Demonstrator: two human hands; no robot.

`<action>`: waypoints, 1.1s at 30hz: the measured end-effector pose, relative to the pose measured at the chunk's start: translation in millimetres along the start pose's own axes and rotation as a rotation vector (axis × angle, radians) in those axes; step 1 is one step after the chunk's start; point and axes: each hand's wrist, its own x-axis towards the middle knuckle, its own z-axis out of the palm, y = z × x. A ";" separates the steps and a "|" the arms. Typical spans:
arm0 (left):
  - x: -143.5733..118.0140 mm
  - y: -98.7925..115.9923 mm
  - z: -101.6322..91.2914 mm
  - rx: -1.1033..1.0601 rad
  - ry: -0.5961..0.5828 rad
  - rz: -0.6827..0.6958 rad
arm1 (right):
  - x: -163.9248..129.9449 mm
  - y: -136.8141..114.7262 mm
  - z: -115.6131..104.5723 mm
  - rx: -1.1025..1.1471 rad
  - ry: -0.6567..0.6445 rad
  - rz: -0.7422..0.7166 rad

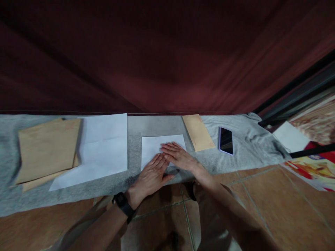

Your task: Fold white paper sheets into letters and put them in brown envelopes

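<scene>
Both my hands, left hand (151, 176) and right hand (180, 157), lay flat, fingers spread, pressing the white paper (154, 148), probably folded, on the grey cloth (246, 150).

both hands (167, 167) flat on white paper (154, 146)

Both arms reach forward, left hand (151, 176) and right hand (180, 157) flat, palms down, fingers (169, 146) extended and meeting.

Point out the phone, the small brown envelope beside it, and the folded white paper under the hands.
phone (226, 140): head view, middle of its dark screen.
small brown envelope (198, 132): head view, centre of its face.
folded white paper (151, 148): head view, bare left part, clear of the hands.
</scene>
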 end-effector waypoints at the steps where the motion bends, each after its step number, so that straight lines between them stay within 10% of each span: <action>1: -1.4 0.1 -0.2 -0.004 -0.001 0.008 | 0.0 -1.9 0.8 -0.020 -0.024 0.007; 15: -0.6 -21.1 -46.7 -0.289 -0.069 -0.075 | 0.5 -6.4 9.6 -0.275 0.022 0.141; 33: 38.5 -50.4 1.5 -0.011 -0.059 -0.095 | -50.8 -46.2 22.0 -0.133 -0.091 -0.060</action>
